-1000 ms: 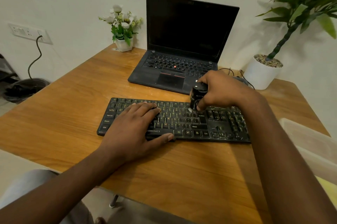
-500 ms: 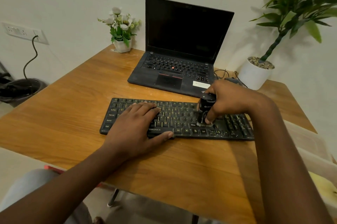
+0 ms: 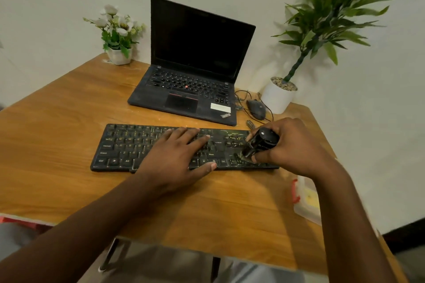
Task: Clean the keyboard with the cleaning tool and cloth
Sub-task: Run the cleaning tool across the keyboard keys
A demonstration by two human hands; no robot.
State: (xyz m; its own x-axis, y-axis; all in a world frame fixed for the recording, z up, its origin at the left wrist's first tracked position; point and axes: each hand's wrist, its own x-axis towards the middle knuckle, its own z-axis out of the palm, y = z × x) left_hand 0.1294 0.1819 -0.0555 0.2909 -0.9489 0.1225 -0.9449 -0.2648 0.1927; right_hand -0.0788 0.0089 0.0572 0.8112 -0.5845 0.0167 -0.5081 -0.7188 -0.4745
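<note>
At the right end of the keyboard (image 3: 119, 144), the cleaning tool (image 3: 261, 143) was gripped in the curled fingers of the right hand (image 3: 292, 147), its tip tilted down onto the keys. The left hand (image 3: 174, 156) was laid flat, fingers spread, over the middle keys (a steadying press, it was judged). Short, light strokes along the key gaps were judged best, with the keyboard pinned to the table (image 3: 57, 135).

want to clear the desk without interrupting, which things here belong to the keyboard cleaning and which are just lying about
In the job:
keyboard
black cleaning tool in the right hand
left hand resting on the keyboard

Just lying about:
laptop
mouse
small flower pot
large potted plant
plastic box
</note>
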